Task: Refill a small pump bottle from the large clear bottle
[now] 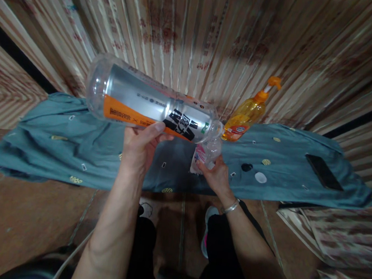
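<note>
Big bottle (153,105) tipped onto small bottle (208,154)

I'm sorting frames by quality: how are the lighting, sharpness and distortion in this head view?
Head view: light is uneven, brightest on the wall behind the large bottle, darker at the floor and corners. Strong wide-angle bending curves the wall stripes and the blue cloth. The wall print looks smeared. Soft glare on the large bottle held by the left hand; the right hand and its small bottle are slightly soft.

Looks like a storeroom or workshop corner rather than a lived-in room; stacked wooden boards (190,30) with red printed marks as a backdrop; patterned blue-grey cloth (73,146) over a low surface; reddish tiled floor (17,215); orange pump bottle (247,114) on the cloth.
</note>
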Tool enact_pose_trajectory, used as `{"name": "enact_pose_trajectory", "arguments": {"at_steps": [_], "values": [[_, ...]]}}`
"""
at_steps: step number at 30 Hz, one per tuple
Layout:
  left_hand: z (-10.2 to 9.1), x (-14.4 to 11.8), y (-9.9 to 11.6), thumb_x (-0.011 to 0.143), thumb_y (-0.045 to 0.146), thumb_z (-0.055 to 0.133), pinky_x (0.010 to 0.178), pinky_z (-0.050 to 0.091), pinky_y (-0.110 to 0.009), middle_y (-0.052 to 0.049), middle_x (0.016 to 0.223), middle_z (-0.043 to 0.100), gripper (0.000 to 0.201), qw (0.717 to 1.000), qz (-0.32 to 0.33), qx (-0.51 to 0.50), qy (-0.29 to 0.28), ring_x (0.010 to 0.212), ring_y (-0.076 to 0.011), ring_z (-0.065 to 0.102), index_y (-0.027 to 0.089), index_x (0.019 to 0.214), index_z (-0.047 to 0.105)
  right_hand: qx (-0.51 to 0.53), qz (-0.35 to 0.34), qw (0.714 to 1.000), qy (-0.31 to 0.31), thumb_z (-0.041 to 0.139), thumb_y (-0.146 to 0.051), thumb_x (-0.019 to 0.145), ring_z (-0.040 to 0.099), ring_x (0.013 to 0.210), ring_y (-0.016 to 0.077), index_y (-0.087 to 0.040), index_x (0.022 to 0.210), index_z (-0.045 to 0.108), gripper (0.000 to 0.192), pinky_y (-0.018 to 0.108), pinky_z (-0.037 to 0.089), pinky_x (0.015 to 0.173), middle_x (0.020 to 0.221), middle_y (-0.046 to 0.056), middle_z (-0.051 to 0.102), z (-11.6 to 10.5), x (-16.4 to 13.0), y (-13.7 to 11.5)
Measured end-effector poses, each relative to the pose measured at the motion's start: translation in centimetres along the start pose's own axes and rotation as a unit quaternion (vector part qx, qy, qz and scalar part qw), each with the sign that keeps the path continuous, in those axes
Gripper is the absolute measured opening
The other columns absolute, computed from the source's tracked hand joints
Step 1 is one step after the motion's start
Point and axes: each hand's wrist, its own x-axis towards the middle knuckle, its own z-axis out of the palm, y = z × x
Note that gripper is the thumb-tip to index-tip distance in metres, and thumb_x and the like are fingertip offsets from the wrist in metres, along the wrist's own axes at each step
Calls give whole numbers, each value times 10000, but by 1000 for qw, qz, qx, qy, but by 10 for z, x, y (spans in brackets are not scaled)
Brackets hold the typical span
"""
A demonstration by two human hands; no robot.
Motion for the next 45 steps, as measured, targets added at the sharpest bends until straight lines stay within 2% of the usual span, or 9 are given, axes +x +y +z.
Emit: {"name": "enact_pose_trajectory", "arguments": {"at_steps": [8, 13, 21, 27, 33, 45], "values": [[0, 0, 0, 539, 348, 913, 525, 597, -256, 33, 687, 679, 382, 1000, 8, 12, 4, 611, -144, 666, 233, 767, 628, 4, 11, 1000, 7, 725, -525, 717, 755, 900, 343, -180, 1124, 618, 544, 421, 579, 768, 966, 129, 781, 0, 0, -1], [-1, 0, 0, 569, 326, 904, 525, 597, -269, 36, 695, 690, 345, 1000, 8, 7, -13, 611, -149, 682, 237, 775, 643, 6, -1, 1000, 5, 718, -533, 732, 753, 937, 333, -177, 1176, 612, 578, 411, 578, 785, 1017, 134, 776, 0, 0, 0], [0, 0, 1, 549, 327, 905, 546, 609, -276, 30, 688, 701, 350, 1000, 7, 7, -2, 606, -150, 682, 228, 779, 661, -2, -3, 1000, 5, 710, -512, 743, 753, 912, 321, -186, 1144, 612, 526, 396, 575, 763, 988, 121, 776, 0, 0, -1], [-1, 0, 0, 559, 309, 905, 515, 601, -266, 34, 694, 695, 337, 1000, 6, 1, -7, 612, -152, 688, 235, 747, 636, -4, 0, 1000, 3, 717, -507, 732, 751, 905, 333, -167, 1167, 611, 562, 413, 574, 766, 993, 137, 776, 0, 0, -1], [-5, 1, -3, 577, 337, 897, 596, 632, -313, 25, 724, 699, 341, 1000, 1, 6, -5, 688, -184, 724, 235, 798, 658, 0, -2, 1000, 9, 722, -520, 728, 754, 890, 330, -173, 1162, 617, 565, 411, 578, 757, 983, 130, 779, 1, 0, 0], [-3, 1, -3, 549, 342, 908, 588, 617, -289, 30, 697, 685, 349, 1000, -6, -1, -2, 619, -151, 684, 222, 754, 652, -7, -2, 1000, 2, 718, -530, 730, 752, 927, 341, -164, 1189, 609, 597, 418, 576, 773, 1010, 143, 780, -1, 0, -1]]}}
